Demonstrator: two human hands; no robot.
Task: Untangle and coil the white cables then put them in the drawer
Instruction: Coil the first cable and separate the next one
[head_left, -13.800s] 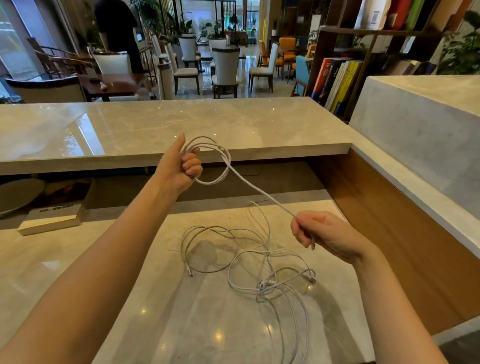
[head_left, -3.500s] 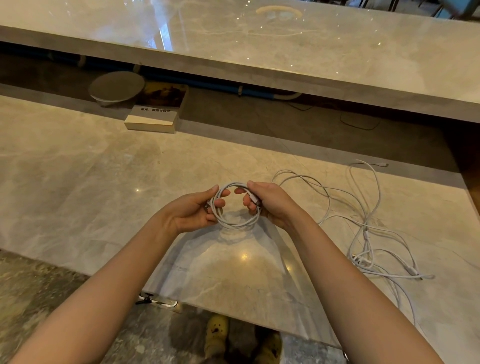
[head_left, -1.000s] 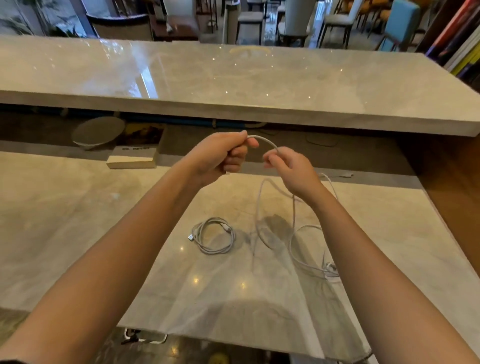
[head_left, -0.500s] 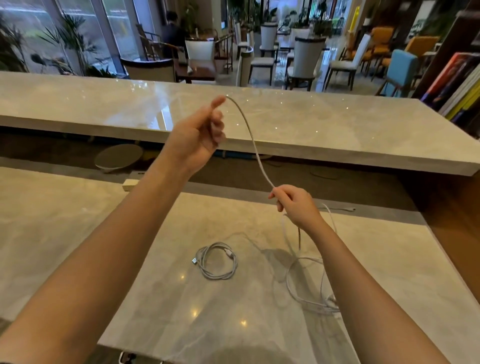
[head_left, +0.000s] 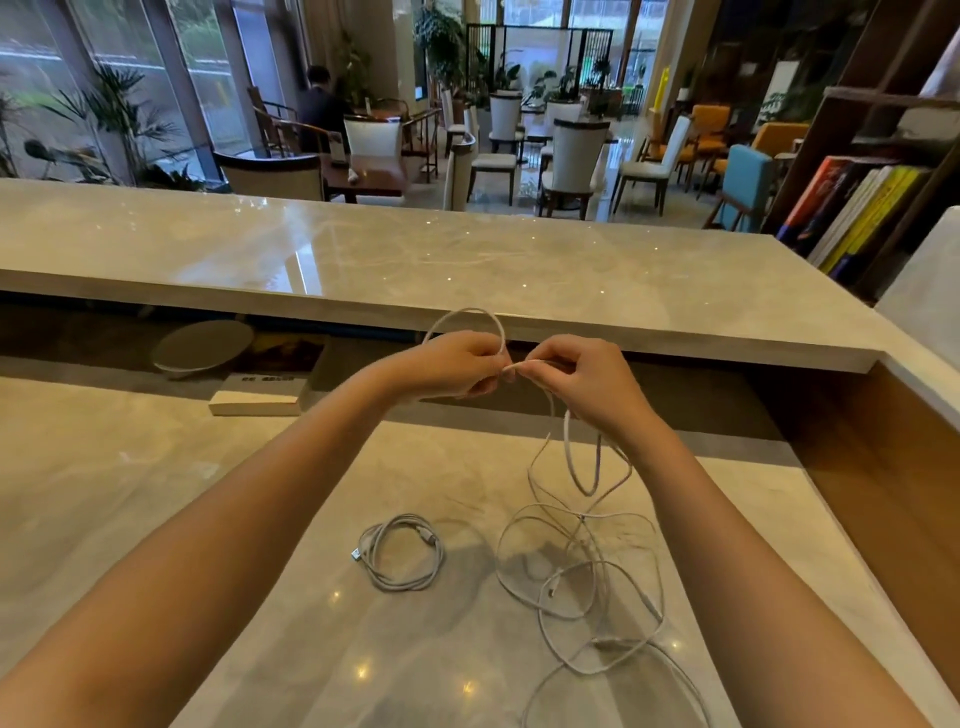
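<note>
One coiled white cable (head_left: 402, 552) lies flat on the marble counter (head_left: 156, 499), below my left forearm. A loose white cable tangle (head_left: 587, 561) sprawls to its right. My left hand (head_left: 457, 364) grips a first loop of that cable (head_left: 470, 317), which arches above my fingers. My right hand (head_left: 582, 379) pinches the same cable just beside the left hand; the strand hangs from it down into the tangle. Both hands are raised above the counter. No drawer is in view.
A raised marble bar top (head_left: 415, 260) runs across behind my hands. In the recess under it sit a round grey disc (head_left: 202, 345) and a white box (head_left: 257, 397). A wood panel (head_left: 883, 493) bounds the right side. Books (head_left: 852, 208) stand at the far right.
My left hand has come down from its raised pull and met my right hand. A loop of cable now stands above my left hand. The coiled cable has not moved.
</note>
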